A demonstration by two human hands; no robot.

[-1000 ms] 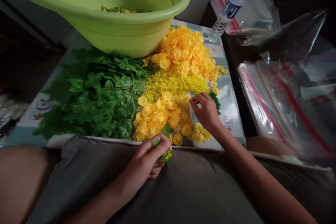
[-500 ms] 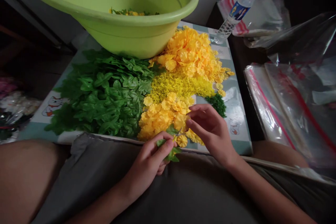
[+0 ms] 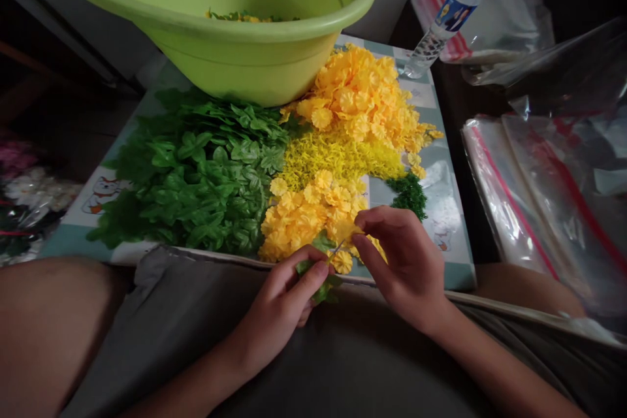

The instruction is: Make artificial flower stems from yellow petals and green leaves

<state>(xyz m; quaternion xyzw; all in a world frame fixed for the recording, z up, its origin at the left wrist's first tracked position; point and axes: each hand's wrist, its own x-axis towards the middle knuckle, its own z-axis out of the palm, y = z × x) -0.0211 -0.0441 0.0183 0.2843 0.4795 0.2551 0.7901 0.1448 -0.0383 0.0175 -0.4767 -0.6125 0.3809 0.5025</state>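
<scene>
At the table's near edge my left hand (image 3: 294,287) is closed around a thin stem with green artificial leaves (image 3: 327,289) poking out between and below the fingers. The stem's bare tip points up and right. My right hand (image 3: 404,261) pinches a yellow artificial flower (image 3: 347,231) between thumb and forefinger, close to that tip; whether the two touch I cannot tell. Just beyond my hands lies a heap of loose yellow flowers (image 3: 298,222). To its left spreads a pile of green leaf pieces (image 3: 196,176), and behind it lie fine yellow sprigs (image 3: 337,155).
A large green basin (image 3: 255,68) stands at the back, with leaves and flowers inside. Beside it are a bigger yellow flower heap (image 3: 362,95) and a plastic bottle (image 3: 443,23). A dark green sprig bunch (image 3: 409,194) lies at right. Clear plastic bags (image 3: 539,196) lie beyond the table (image 3: 453,235).
My right hand has turned and its fingers have curled in more around the yellow flower by the stem tip. My left hand keeps its hold. The whole view has shifted slightly.
</scene>
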